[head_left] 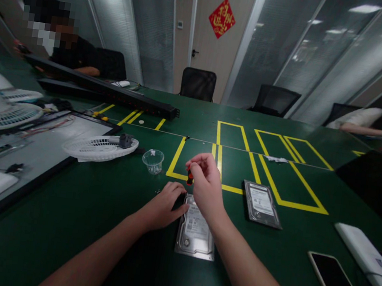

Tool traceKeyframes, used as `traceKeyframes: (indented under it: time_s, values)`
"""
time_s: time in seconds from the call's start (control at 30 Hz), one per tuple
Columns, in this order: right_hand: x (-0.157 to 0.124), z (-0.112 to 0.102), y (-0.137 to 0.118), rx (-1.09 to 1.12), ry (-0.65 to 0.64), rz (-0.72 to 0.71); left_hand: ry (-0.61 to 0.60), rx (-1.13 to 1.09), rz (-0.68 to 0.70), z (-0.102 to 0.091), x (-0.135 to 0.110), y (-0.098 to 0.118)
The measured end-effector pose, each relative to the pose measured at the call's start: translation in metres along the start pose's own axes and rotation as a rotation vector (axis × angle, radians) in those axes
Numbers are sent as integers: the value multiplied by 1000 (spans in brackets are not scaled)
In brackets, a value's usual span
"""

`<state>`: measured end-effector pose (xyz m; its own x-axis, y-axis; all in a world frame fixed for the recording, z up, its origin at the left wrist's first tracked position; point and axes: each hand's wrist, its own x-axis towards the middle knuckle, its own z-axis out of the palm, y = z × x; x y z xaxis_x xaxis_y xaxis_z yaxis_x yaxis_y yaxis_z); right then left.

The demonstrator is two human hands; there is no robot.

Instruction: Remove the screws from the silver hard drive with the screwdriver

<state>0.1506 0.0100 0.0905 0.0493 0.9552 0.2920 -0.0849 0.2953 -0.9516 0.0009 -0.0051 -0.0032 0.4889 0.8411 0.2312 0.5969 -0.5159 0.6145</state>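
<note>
Hard drive [196,235] lies flat on the green desk [96,224], label up, just in front of the person, between the two forearms.

Right hand [207,187] is raised over the drive's far end, grip pinched on a small red-and-black screwdriver [190,177] that points down. Left hand [163,205] is on the desk against the drive's far left corner, fingers curled. Cannot tell if that grip clamps the casing or only rests beside it.

Risks, as judged from here:
- the tool is held by the fingertips alone, so a slip could drag the tip across the label or casing
- if the left hand only rests, the drive could skid on the smooth desk under a push
- any small part that comes loose would be hard to find on the dark surface; the clear cup [153,160] stands apart, beyond the left hand

Hidden or unclear:
- the tool's tip and what it meets, covered by the right hand
- the drive's far left corner, under the left fingers
- the cup's contents, too small to read
- the second drive [262,204], to the right, has an unreadable label
</note>
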Motion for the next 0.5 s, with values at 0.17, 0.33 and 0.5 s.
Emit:
traceKeyframes:
  time_s: [0.17, 0.33, 0.5]
  values:
    - [1, 0, 2, -21, 18, 19, -2, -11, 7, 0, 0, 0]
    - [1, 0, 1, -8, 3, 15, 18, -13, 16, 1, 0, -2]
    - [0, 0, 1, 24, -16, -13, 15, -14, 20, 3, 0, -4]
